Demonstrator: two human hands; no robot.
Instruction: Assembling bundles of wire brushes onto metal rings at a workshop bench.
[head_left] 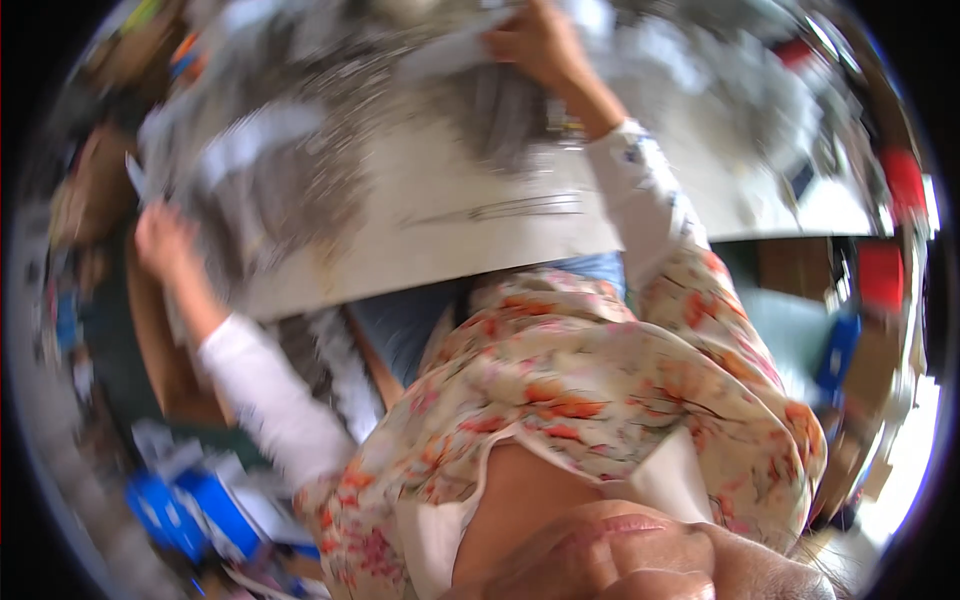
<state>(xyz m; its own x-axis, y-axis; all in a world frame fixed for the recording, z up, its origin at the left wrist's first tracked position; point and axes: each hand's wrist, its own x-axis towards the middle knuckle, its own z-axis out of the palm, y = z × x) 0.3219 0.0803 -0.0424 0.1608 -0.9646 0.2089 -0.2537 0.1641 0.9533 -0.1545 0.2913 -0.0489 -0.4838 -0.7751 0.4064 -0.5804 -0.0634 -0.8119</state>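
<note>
From the head camera, badly smeared by motion, two hands reach up over one pale tabletop (470, 215) that fills the upper middle of the picture. The left hand (163, 240), at about nine o'clock, lies at the table's left edge against a blurred grey and white sheet (250, 150); its fingers look curled, but whether they pinch the sheet I cannot tell. The right hand (535, 45), at about twelve o'clock, is closed around the top edge of a second grey sheet (500, 110) that hangs down from it over the table. How many sheets lie in the heap altogether cannot be counted through the blur; at least two show. Both forearms wear white sleeves, two in all, the left sleeve (265, 395) running toward seven o'clock and the right sleeve (645, 195) toward four o'clock. One floral garment (560, 390) in cream and orange covers the lower centre, with blue denim (410, 325) just above it under the table edge. A few blue objects (190, 510) sit at seven o'clock, one blue object (838, 350) at three o'clock, and two red shapes (880, 275) near two and three o'clock.
</note>
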